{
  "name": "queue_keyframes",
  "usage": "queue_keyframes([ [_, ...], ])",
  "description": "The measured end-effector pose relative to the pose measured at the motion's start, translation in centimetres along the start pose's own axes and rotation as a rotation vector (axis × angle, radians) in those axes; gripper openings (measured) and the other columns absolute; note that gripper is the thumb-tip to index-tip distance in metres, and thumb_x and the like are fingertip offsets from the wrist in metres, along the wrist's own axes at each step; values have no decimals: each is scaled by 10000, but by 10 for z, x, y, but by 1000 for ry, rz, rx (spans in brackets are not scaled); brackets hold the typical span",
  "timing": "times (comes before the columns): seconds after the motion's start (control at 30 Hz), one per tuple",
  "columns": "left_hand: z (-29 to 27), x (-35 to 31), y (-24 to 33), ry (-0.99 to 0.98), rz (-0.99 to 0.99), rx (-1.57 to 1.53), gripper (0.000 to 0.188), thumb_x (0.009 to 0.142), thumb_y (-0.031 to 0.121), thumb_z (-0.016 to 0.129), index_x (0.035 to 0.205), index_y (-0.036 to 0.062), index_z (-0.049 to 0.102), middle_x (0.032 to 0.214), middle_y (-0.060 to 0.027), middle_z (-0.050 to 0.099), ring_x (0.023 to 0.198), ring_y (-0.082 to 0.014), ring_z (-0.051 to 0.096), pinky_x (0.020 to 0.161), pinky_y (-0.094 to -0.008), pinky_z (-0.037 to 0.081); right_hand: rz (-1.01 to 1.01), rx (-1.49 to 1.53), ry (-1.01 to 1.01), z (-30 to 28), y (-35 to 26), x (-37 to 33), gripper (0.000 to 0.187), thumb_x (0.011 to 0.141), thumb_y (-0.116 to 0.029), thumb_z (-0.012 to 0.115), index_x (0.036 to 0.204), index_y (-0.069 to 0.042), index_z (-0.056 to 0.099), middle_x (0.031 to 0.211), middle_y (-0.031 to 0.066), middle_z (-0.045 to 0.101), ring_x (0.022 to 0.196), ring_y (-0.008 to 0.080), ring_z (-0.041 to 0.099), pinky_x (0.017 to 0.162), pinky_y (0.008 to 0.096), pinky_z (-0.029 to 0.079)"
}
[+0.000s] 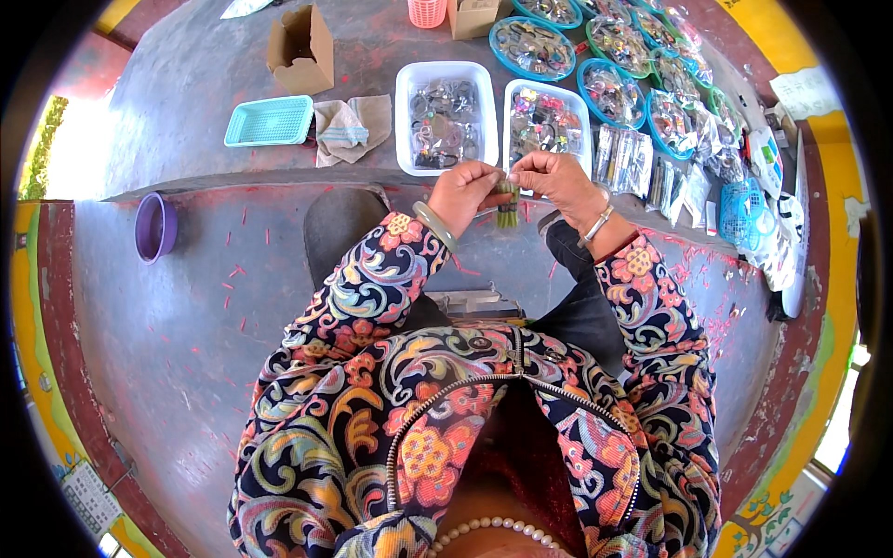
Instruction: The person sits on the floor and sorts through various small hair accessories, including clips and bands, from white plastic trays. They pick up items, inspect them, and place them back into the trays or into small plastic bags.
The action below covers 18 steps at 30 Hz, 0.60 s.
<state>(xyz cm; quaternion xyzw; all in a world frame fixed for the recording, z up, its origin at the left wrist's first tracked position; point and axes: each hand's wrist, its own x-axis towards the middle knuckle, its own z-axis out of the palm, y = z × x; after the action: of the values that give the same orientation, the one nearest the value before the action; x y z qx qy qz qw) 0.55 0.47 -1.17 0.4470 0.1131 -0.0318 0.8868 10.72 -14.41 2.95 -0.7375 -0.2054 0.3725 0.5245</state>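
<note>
In front of my knees, my left hand [464, 197] and my right hand [561, 189] meet with fingertips pinched together. Between them hangs a small green bundle [506, 218] with a dark band around it; its exact kind is too small to make out. The left fingers press on its side, while the right thumb and finger pinch at its top end. Just beyond the hands, on the raised ledge, stand a white tray [402, 121] of dark and coloured small pieces and a second white tray [511, 93] with brighter ones.
On the ledge are a turquoise basket [270, 122], a grey cloth [353, 130] and an open cardboard box [300, 51]. Several round blue and green baskets [532, 48] fill the right, beside plastic packets [623, 163]. A purple bucket [155, 228] sits on the floor at left.
</note>
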Motion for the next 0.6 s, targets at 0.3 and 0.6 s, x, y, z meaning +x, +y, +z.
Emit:
queue_keyframes([
  [0.3, -2, -3, 6, 31, -5, -108, 139, 850, 88, 488, 922, -19, 540, 848, -55, 561, 758, -128, 571, 720, -251, 508, -60, 84, 74, 10, -5, 0, 147, 765, -137, 607, 780, 8, 625, 650, -4, 578, 597, 44, 498, 543, 192, 402],
  [0.6, 3, -2, 9, 23, -109, 23, 197, 827, 109, 546, 917, -65, 568, 837, -83, 584, 718, -150, 596, 608, -214, 506, -156, -130, 84, 7, 2, 1, 153, 772, -143, 600, 789, 8, 620, 652, -5, 572, 610, 41, 484, 538, 201, 397],
])
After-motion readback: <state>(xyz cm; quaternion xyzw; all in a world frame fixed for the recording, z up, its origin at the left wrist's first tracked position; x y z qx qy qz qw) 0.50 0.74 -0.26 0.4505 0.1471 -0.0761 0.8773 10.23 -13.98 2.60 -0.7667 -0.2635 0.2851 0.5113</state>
